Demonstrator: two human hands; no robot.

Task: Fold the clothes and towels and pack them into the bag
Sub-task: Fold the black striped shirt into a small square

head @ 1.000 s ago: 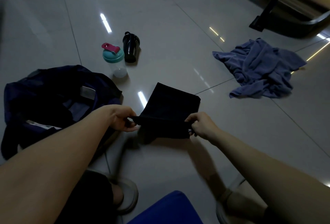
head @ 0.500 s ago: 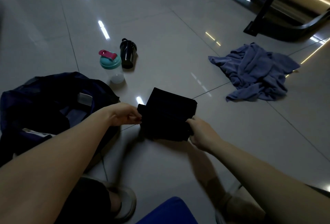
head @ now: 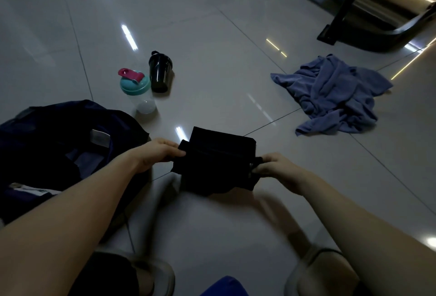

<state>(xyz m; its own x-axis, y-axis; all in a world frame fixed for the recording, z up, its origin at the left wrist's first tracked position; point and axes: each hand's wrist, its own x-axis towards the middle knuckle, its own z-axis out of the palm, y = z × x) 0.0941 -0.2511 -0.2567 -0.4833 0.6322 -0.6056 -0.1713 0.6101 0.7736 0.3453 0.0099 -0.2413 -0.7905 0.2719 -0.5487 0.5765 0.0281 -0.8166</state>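
A: In the head view, where was the folded black garment?
B: Right of the dark bag, held between the left hand and right hand, whose fingers pinched its opposite edges.
A: Handling?
B: Probably soft, light and floppy. Best gripped at both edges.

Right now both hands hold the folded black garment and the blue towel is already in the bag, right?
No: the head view shows the blue towel crumpled on the floor, outside the bag. The left hand and right hand do hold the black garment.
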